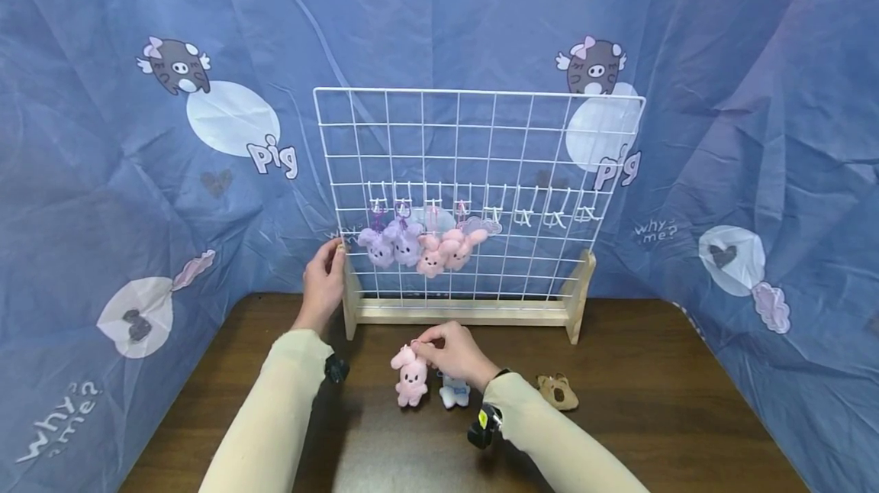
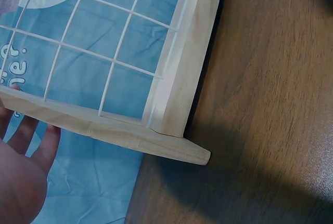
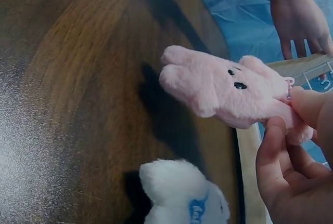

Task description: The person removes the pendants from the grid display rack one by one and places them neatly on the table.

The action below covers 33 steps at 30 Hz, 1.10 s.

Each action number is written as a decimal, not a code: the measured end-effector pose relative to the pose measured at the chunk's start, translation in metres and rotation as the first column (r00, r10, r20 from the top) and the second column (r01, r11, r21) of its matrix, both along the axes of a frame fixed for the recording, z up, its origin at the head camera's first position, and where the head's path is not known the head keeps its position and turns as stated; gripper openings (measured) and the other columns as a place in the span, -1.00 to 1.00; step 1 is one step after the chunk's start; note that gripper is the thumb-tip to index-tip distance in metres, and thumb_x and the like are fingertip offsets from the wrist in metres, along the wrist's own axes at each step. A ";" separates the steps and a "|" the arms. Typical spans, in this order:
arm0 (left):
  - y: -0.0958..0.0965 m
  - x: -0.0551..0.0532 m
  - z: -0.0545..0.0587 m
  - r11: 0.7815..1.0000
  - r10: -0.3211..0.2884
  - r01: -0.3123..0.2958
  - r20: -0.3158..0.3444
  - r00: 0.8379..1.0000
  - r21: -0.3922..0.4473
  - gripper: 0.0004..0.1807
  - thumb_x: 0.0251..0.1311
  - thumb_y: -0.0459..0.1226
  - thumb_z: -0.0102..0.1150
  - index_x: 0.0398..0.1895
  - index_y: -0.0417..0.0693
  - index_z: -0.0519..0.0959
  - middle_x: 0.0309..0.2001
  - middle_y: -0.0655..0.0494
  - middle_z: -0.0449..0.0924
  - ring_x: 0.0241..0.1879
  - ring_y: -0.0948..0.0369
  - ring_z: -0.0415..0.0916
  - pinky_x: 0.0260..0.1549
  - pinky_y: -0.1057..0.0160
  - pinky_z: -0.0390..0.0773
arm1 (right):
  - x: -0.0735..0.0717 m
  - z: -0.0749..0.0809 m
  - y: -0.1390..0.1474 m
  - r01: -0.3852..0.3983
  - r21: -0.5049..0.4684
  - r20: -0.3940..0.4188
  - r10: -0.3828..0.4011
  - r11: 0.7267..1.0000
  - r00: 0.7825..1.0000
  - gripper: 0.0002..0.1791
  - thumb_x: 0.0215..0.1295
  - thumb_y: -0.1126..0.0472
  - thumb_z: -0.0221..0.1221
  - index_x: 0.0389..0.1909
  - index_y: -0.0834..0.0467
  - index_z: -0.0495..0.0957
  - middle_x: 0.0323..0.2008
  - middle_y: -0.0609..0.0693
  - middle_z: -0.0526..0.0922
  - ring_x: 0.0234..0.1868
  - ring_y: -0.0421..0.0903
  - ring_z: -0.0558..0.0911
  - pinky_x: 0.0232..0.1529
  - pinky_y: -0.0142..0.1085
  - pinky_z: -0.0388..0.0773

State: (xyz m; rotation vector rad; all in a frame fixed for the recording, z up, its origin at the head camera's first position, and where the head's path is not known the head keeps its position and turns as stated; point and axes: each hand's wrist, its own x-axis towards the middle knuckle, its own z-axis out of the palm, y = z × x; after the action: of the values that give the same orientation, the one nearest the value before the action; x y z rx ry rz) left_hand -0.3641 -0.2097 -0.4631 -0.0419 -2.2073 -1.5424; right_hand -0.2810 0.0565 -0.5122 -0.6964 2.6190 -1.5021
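Observation:
My right hand (image 1: 455, 352) pinches a pink bunny plush keychain (image 1: 412, 380) by its ear and the loop at the top of its head. In the right wrist view the pink bunny (image 3: 221, 86) hangs over the table, its dark eyes showing. Below it lies a white plush (image 3: 174, 190) with blue lettering on its front, partly covered by the right hand in the head view. My left hand (image 1: 324, 283) grips the upper end of the left wooden post (image 1: 350, 291) of a white wire grid rack (image 1: 494, 88). Fingertips show beside the post in the left wrist view.
Two purple plush keychains (image 1: 404, 243) and two pink ones (image 1: 433, 256) hang on the rack's left hooks. Several white hooks (image 1: 555, 218) to their right hold nothing. A brown bear plush (image 1: 558, 392) lies on the table (image 1: 659, 401) by the right sleeve. Blue cloth surrounds the table.

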 end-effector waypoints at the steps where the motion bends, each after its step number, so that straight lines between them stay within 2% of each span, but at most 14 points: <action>1: 0.000 0.000 0.000 1.000 -0.002 0.002 -0.001 1.000 -0.001 -0.58 0.66 -0.14 -0.05 0.39 -0.17 0.50 0.21 -0.18 0.64 0.15 0.00 0.52 0.18 0.02 0.46 | 0.000 -0.001 0.000 0.000 0.007 -0.006 0.000 1.000 1.000 -0.85 0.41 0.20 0.35 -0.31 0.17 0.82 -0.56 0.05 0.71 -0.59 -0.31 0.54 -0.50 -0.43 0.47; 11: -0.001 -0.002 0.000 1.000 -0.009 0.009 -0.014 1.000 -0.008 -0.56 0.66 -0.12 -0.05 0.40 -0.16 0.50 0.21 -0.18 0.64 0.16 -0.01 0.52 0.20 -0.02 0.46 | -0.004 -0.012 -0.002 -0.010 0.085 -0.048 0.014 0.996 0.999 -0.87 0.42 0.22 0.33 -0.25 0.15 0.82 -0.57 0.02 0.72 -0.60 -0.35 0.54 -0.51 -0.43 0.49; 15: -0.002 -0.001 -0.001 1.000 -0.010 0.009 -0.013 1.000 -0.010 -0.56 0.66 -0.12 -0.06 0.40 -0.17 0.50 0.21 -0.18 0.64 0.16 -0.01 0.53 0.20 -0.01 0.46 | -0.003 -0.013 -0.003 -0.010 0.140 -0.086 0.022 0.990 0.996 -0.89 0.39 0.22 0.35 -0.22 0.12 0.84 -0.54 -0.12 0.74 -0.50 -0.37 0.56 -0.38 -0.41 0.51; 18: -0.002 -0.001 -0.002 1.000 -0.009 0.009 -0.016 1.000 -0.011 -0.56 0.67 -0.13 -0.06 0.40 -0.17 0.49 0.21 -0.18 0.64 0.17 -0.01 0.53 0.20 0.00 0.46 | -0.002 -0.014 -0.004 -0.006 0.168 -0.106 0.024 0.986 0.994 -0.89 0.36 0.24 0.35 -0.20 0.10 0.84 -0.43 -0.19 0.76 -0.37 -0.35 0.58 -0.24 -0.39 0.53; 22: -0.002 -0.001 -0.002 1.000 -0.011 0.011 -0.024 1.000 -0.007 -0.57 0.66 -0.14 -0.05 0.39 -0.17 0.50 0.20 -0.18 0.65 0.15 -0.01 0.54 0.18 0.02 0.46 | -0.003 -0.014 -0.004 -0.007 0.191 -0.130 0.033 0.982 0.991 -0.84 0.33 0.27 0.32 -0.15 0.12 0.83 -0.25 -0.14 0.81 -0.20 -0.26 0.64 -0.08 -0.31 0.59; 26: -0.002 -0.001 -0.002 1.000 -0.015 0.015 -0.027 1.000 -0.004 -0.57 0.66 -0.14 -0.04 0.38 -0.18 0.51 0.19 -0.18 0.65 0.13 0.01 0.54 0.14 0.07 0.45 | -0.003 -0.014 -0.005 -0.028 0.217 -0.117 0.055 0.976 0.992 -0.79 0.35 0.28 0.29 -0.08 0.14 0.82 -0.13 -0.07 0.82 -0.08 -0.18 0.68 0.03 -0.22 0.61; 29: -0.002 0.000 -0.002 1.000 -0.022 0.022 -0.027 0.999 -0.001 -0.57 0.66 -0.15 -0.05 0.39 -0.18 0.50 0.19 -0.18 0.65 0.14 0.01 0.54 0.13 0.09 0.45 | -0.003 -0.015 -0.005 -0.036 0.227 -0.104 0.061 0.973 0.993 -0.78 0.36 0.27 0.29 -0.05 0.15 0.81 -0.09 -0.05 0.82 -0.06 -0.16 0.68 0.05 -0.22 0.61; 33: -0.002 -0.001 -0.003 1.000 -0.023 0.023 -0.027 0.999 -0.002 -0.57 0.67 -0.15 -0.06 0.39 -0.18 0.50 0.20 -0.18 0.65 0.14 0.02 0.54 0.13 0.09 0.45 | -0.003 -0.015 -0.006 -0.032 0.222 -0.101 0.056 0.974 0.993 -0.77 0.36 0.27 0.29 -0.03 0.18 0.80 -0.10 -0.04 0.82 -0.15 -0.20 0.65 -0.05 -0.29 0.59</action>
State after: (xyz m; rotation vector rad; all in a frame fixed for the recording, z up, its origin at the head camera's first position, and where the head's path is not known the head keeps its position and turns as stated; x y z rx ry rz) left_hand -0.3647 -0.2114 -0.4657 -0.0886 -2.1944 -1.5426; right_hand -0.2837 0.0503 -0.5275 -0.8269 2.7698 -1.1681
